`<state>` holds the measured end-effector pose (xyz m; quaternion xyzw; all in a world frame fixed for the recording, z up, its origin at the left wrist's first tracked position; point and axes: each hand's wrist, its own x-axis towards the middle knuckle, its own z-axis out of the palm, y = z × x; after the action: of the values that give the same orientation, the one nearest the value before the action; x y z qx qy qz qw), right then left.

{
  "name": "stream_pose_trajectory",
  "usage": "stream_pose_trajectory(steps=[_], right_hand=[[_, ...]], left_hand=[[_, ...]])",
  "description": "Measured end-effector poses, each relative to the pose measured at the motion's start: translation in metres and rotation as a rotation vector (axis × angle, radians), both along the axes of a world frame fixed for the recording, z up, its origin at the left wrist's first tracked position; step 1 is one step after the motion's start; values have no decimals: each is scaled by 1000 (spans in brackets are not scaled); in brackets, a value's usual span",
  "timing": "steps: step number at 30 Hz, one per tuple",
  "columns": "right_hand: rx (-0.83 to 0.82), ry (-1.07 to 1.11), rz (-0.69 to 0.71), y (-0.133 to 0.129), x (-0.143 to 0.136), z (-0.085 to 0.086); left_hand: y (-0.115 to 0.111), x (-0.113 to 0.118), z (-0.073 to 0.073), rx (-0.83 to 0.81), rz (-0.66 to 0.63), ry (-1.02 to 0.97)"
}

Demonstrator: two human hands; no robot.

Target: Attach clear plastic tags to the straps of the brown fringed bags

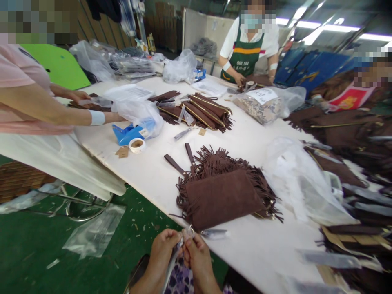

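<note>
At the table's near edge, my left hand (163, 249) and my right hand (197, 255) are close together, fingers pinched on a narrow plastic-wrapped strip (172, 261). It hangs down from my fingers, and a small metal ring shows at its upper end. What lies inside the wrap is hard to make out. Just beyond my hands lies a stack of dark brown fringed pouches (225, 196), with wrist loops (174, 164) sticking out at the far left. A small plastic-wrapped piece (214, 234) rests right of my fingertips, beside the stack.
Across the white table (147, 179) are zippered brown pouches (202, 110), a blue tape dispenser (128, 134), a tape roll (137, 145) and a clear plastic bag (300, 179). Co-workers stand left, opposite and right. More brown pouches (343, 122) are heaped at the right.
</note>
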<state>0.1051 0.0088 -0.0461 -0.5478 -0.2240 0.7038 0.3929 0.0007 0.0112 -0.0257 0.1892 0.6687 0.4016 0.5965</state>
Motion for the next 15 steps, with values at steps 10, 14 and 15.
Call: stream_pose_trajectory(steps=[10, 14, 15], right_hand=[[-42, 55, 29, -2, 9, -4], [-86, 104, 63, 3, 12, -4], [-85, 106, 69, 4, 12, -3]], left_hand=[[5, -12, 16, -16, -294, -105], [12, -20, 23, -25, -424, -204], [13, -21, 22, -24, -463, -211]])
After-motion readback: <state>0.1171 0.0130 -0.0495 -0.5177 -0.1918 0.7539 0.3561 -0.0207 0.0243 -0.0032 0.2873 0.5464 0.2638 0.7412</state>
